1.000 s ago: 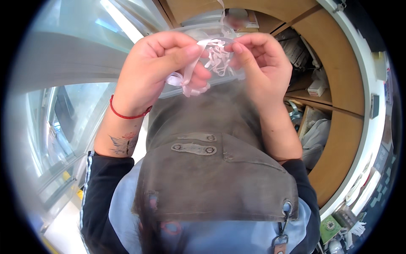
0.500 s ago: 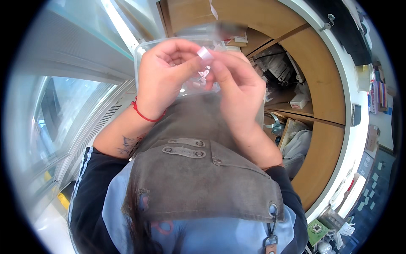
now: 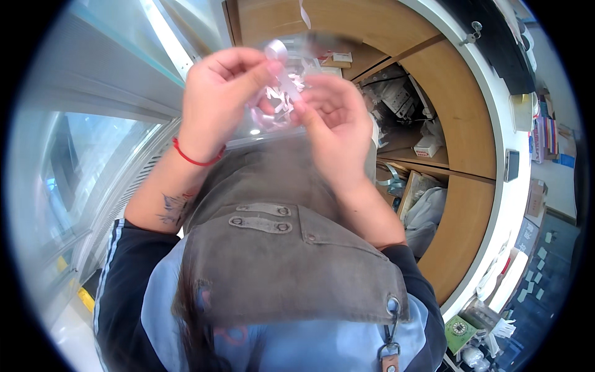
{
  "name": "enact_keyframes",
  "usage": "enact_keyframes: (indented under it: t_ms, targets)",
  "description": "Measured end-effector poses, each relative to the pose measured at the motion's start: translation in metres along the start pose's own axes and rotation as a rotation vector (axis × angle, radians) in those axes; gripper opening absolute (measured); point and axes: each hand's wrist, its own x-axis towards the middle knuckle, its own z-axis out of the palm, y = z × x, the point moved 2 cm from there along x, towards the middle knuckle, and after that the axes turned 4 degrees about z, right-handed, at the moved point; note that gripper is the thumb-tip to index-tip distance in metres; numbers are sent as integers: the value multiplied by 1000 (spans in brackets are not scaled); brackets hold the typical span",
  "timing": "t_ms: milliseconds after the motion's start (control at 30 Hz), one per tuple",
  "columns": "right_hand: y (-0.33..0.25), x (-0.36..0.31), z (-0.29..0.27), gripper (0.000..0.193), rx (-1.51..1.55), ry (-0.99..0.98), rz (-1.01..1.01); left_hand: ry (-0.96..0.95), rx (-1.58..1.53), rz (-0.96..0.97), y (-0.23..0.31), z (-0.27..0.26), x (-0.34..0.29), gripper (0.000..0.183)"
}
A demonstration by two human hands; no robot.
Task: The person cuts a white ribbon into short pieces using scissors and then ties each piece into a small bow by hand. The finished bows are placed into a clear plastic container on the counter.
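A pale pink satin ribbon (image 3: 286,80) runs between my two hands, with a rounded loop standing up at its upper end. Thumb and forefinger of my left hand (image 3: 217,96) pinch it just below that loop. Lower down and to the right, my right hand (image 3: 338,127) has its thumb and fingertips closed on the ribbon's other stretch; this hand is slightly blurred. Beneath both hands is a clear plastic box (image 3: 248,141) with several small pale pink ribbon pieces (image 3: 282,102) inside. My left hand hides part of the box.
To the right, a curved wooden cabinet (image 3: 474,124) has open shelves with a small white-and-red box (image 3: 427,147) and grey plastic bags (image 3: 427,211). Another pale ribbon strip (image 3: 304,13) hangs at the top. A glass-fronted case (image 3: 93,155) stands on the left.
My hands have drawn apart, the left going left and slightly up. The ribbon, bunched between the fingers before, now stretches between them, and more of the pieces in the box show.
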Motion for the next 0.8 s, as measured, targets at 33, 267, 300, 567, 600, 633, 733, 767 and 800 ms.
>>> enact_keyframes:
  t_ms: [33, 267, 300, 567, 600, 633, 733, 767, 800]
  targets:
    - [0, 1, -4, 30, -42, -33, 30, -26, 36, -42, 6, -3, 4, 12]
    - [-15, 0, -19, 37, 61, -266, 214, -159, 721, -118, 33, -5, 16, 11]
    - [-20, 0, -19, 36, 68, -283, 186, -233, 815, -17, 29, -4, 16, 11]
    - [-42, 3, -10, 19, -979, -450, -343, -559, 1219, 160, 12, 2, 4, 9]
    - [-40, 4, -10, 17, -1002, -487, -355, -623, 1193, 199, 11, 2, 2, 8]
    - [-40, 5, -12, 14, -1030, -519, -365, -691, 1163, 243, 9, 1, 0, 6]
    - [-38, 11, -15, 10, -1057, -557, -389, -829, 1093, 250, 10, 4, -1, 5]
    - [-37, 13, -16, 9, -1058, -560, -394, -865, 1072, 232, 10, 5, -1, 5]
    - [-35, 14, -17, 9, -1024, -537, -402, -865, 1036, 192, 11, 5, -1, 5]
